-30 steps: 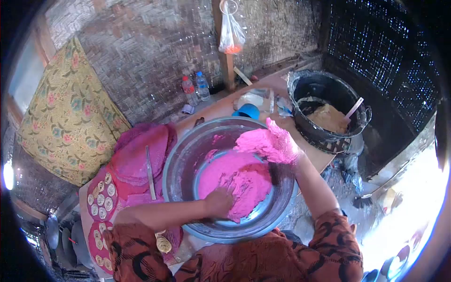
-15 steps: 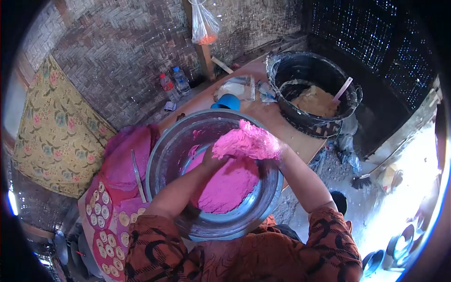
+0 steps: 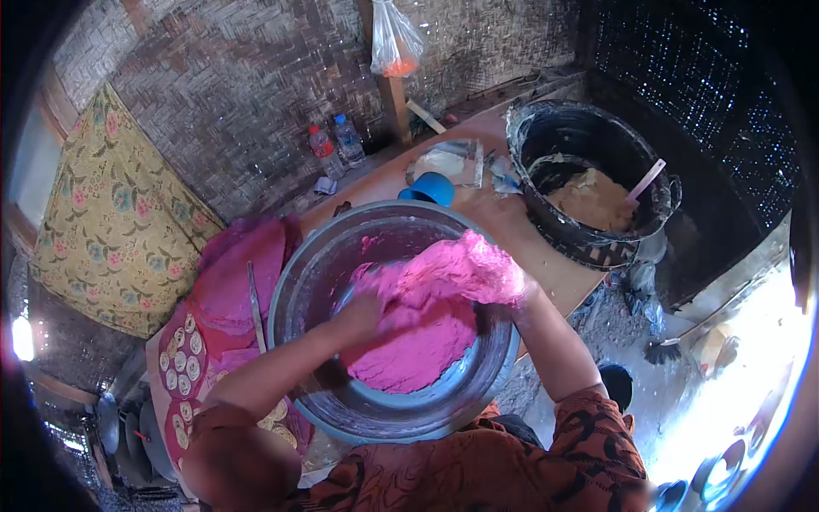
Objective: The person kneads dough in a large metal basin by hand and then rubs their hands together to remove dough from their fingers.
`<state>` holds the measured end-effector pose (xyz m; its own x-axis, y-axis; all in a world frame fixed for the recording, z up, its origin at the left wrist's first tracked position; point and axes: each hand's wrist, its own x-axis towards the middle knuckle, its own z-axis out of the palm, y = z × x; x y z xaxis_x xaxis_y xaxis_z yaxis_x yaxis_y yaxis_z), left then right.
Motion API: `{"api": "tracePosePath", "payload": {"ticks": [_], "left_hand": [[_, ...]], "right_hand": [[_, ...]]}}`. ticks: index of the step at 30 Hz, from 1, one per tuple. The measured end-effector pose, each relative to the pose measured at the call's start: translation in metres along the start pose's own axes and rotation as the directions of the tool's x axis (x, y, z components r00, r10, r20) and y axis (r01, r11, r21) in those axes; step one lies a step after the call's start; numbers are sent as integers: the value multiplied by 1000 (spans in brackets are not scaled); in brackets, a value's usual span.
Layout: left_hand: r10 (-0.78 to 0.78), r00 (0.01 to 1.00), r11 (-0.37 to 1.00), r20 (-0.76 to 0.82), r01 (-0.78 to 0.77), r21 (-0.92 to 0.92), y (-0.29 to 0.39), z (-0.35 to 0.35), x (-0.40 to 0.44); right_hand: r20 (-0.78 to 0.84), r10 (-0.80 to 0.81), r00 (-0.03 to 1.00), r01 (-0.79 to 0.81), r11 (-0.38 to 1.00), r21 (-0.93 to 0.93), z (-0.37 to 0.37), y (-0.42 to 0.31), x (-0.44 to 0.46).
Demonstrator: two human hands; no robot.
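Observation:
A wide grey basin (image 3: 307,410) holds a mass of bright pink dough (image 3: 418,350). Above it, a lump of the same dough stretches between both hands. My right hand (image 3: 517,288), smeared pink, is closed on the right end of the lump. My left hand (image 3: 363,314) is closed against its left side, with the fingertips partly hidden by dough. The bottom of the basin is mostly covered by dough.
A black tub (image 3: 589,239) of tan dough with a pale-handled spatula (image 3: 648,181) stands at right. A blue cup (image 3: 432,189), a plastic tray (image 3: 448,160) and bottles (image 3: 348,141) sit behind the basin. Round pale pieces (image 3: 181,363) lie on pink cloth at left.
My left hand has shifted left and slightly down, its forearm swinging outward. The raised lump now spans wider between the hands. The whole view has shifted a little.

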<state>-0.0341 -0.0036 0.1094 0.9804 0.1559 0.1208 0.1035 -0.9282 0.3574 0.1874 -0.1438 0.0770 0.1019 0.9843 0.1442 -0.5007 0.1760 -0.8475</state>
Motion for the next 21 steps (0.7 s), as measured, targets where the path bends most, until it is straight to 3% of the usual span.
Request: {"api": "tracePosePath", "payload": {"ticks": [1, 2, 3, 4, 5, 6, 7, 8, 9, 10, 11, 12, 13, 17, 19, 20, 21], "left_hand": [[-119, 993, 977, 7, 118, -177, -10, 9, 22], [31, 997, 977, -74, -46, -206, -36, 29, 45], [180, 971, 952, -160, -213, -221, -54, 48, 63], [180, 970, 950, -164, -215, -227, -36, 46, 72], [151, 981, 797, -119, -192, -573, -15, 43, 82], [150, 985, 672, -90, -168, -721, -14, 51, 87], [149, 987, 522, -61, -131, -843, -12, 58, 92], [282, 959, 491, -14, -157, -857, -27, 87, 90], [411, 911, 457, 33, -174, -872, -34, 107, 83], [135, 952, 386, 275, 205, -899, -3, 88, 71], [-115, 843, 213, 526, 538, -815, 31, 64, 57], [86, 877, 881, 473, 155, -447, 31, 60, 35], [265, 792, 888, 550, -423, 180, 26, 53, 11], [86, 704, 966, 705, -231, 113, 34, 0, -51], [31, 661, 976, 750, -182, 120, 36, -22, -59], [103, 752, 988, 651, 0, -156, 33, -33, -55], [129, 838, 887, 530, 141, -440, 30, -42, -48]], "right_hand": [[-27, 78, 997, -70, 968, 240, 4, -4, 0], [123, 27, 992, -43, 990, 132, 41, -48, -5], [120, 33, 992, -48, 991, 127, 51, -60, -2], [213, -19, 977, 2, 997, 81, 58, -68, 1], [305, -67, 950, 58, 998, 38, 58, -72, 4], [299, -61, 952, 54, 998, 31, 54, -72, 8], [345, -140, 928, 168, 985, -50, 48, -69, 11], [394, -213, 894, 279, 953, -119, 40, -62, 11], [381, -213, 900, 275, 955, -115, 21, -44, 11], [269, -182, 946, 199, 979, -35, -9, -15, 11], [161, -138, 977, 131, 990, 56, -36, 14, 10], [110, -107, 988, 96, 990, 104, -39, 21, 10], [59, -76, 995, 66, 986, 156, -42, 27, 9], [55, -45, 998, 24, 942, 336, 7, -19, 6], [112, -25, 993, -11, 951, 310, 23, -34, 4], [133, -21, 991, -20, 954, 300, 26, -36, 5], [121, -38, 992, 6, 967, 253, 20, -31, 5]]}}
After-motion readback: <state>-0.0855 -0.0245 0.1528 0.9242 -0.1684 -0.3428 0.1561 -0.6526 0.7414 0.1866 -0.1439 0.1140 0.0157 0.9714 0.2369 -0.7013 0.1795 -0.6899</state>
